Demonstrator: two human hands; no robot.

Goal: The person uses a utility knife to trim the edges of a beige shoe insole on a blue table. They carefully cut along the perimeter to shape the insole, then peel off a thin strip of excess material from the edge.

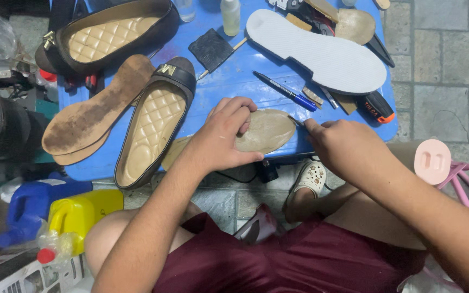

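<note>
Head view: the tan insole [264,132] lies at centre frame on the blue table's [229,81] near edge, long axis running left to right. Left hand [221,138] presses it flat, fingers curled over its middle. Right hand [343,144], closed on what looks like a thin blade [295,121], meets its right tip.

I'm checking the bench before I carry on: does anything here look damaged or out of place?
The loose brown sole left of the black flat shoe looks worn: its surface is scuffed and blotchy. The left hand presses a tan insole that overhangs the blue table's edge. Nothing looks spilled.
</note>
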